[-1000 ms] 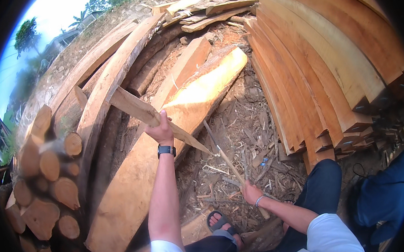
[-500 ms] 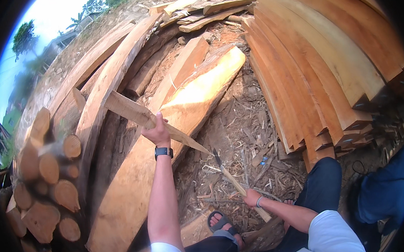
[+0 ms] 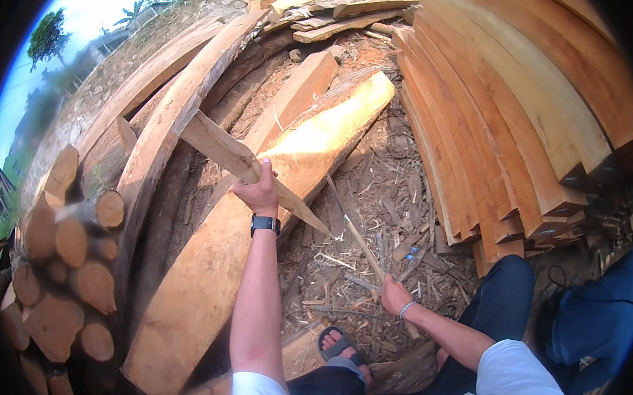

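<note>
You have one left hand (image 3: 257,190) and one right hand (image 3: 396,295) — two in all — with one pointed wooden piece (image 3: 223,152) and one long-handled blade (image 3: 363,246). You show one watch (image 3: 264,224), one bracelet (image 3: 406,309) and one sandal (image 3: 336,349) clearly. You have at least eight cut log ends (image 3: 96,286).

No readable lettering or numbers.

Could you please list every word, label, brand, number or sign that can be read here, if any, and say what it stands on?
None: no text can be read.
Wristwatch by the left hand: nothing legible.
Pointed piece of wood and long-handled blade: no lettering to be made out.
Small blue scrap: too small to tell whether it is printed.
</note>
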### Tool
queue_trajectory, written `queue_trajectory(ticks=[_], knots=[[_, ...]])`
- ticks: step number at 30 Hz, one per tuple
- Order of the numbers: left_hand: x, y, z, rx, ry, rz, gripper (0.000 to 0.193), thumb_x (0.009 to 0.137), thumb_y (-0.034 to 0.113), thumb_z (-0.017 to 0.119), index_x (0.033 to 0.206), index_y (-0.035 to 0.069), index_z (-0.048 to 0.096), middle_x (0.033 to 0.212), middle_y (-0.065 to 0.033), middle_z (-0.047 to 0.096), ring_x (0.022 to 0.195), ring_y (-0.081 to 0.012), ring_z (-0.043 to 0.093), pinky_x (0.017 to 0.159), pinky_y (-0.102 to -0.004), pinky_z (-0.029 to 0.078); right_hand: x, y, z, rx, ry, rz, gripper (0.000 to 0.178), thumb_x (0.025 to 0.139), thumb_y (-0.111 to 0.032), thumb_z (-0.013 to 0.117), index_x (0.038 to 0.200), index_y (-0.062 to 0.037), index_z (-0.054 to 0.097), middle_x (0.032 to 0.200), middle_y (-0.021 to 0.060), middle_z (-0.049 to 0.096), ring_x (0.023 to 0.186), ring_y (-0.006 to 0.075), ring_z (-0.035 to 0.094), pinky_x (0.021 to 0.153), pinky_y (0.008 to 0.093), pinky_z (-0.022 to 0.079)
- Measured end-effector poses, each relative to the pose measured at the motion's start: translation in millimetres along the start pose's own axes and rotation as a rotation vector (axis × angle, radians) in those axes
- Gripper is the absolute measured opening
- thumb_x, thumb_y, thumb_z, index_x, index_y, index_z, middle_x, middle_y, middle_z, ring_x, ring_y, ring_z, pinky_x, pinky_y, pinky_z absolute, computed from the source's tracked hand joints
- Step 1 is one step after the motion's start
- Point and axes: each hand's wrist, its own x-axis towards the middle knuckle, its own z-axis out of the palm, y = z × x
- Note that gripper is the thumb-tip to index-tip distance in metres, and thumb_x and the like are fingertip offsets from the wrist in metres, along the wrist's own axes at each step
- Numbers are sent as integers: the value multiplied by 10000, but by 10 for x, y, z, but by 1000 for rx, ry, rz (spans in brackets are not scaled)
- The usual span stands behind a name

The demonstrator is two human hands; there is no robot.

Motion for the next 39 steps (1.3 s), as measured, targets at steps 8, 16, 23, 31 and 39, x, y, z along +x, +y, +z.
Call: queue_trajectory(ticks=[8, 16, 23, 31, 39], knots=[[19, 1, -39, 61, 16, -9, 210, 792, 147, 699, 728, -33, 613, 585, -76, 616, 511, -148, 611, 503, -272, 479, -36, 615, 485, -135, -163, 19, 317, 864, -110, 513, 1071, 115, 427, 865, 346, 615, 829, 504, 608, 739, 554, 485], [52, -24, -136, 56, 83, -2, 220, 796, 152, 689, 690, -22, 607, 557, -79, 608, 504, -155, 609, 513, -284, 473, 66, 414, 446, -11, -89, -5, 299, 837, -86, 495, 1061, 97, 420, 779, 347, 601, 827, 504, 602, 751, 552, 476], [53, -48, -135, 63, 63, 0, 234, 798, 165, 692, 681, -19, 607, 561, -79, 612, 507, -153, 610, 515, -278, 473, -14, 189, 193, -20, -38, 19, 241, 838, -76, 470, 1013, 80, 417, 826, 354, 608, 818, 494, 613, 743, 566, 471], [24, 30, -45, 65, 19, 4, 221, 797, 150, 695, 690, -24, 611, 565, -84, 612, 510, -152, 612, 513, -276, 479, 110, 669, 508, -87, -146, -73, 262, 854, -99, 463, 1022, 100, 435, 809, 352, 606, 800, 507, 605, 733, 564, 474], [21, 16, -56, 33, 26, 7, 212, 796, 137, 696, 691, -24, 607, 563, -78, 609, 512, -149, 615, 500, -267, 478, 1, 317, 304, 30, 7, -21, 281, 861, -123, 497, 1014, 103, 433, 759, 356, 592, 774, 529, 588, 693, 569, 475]])
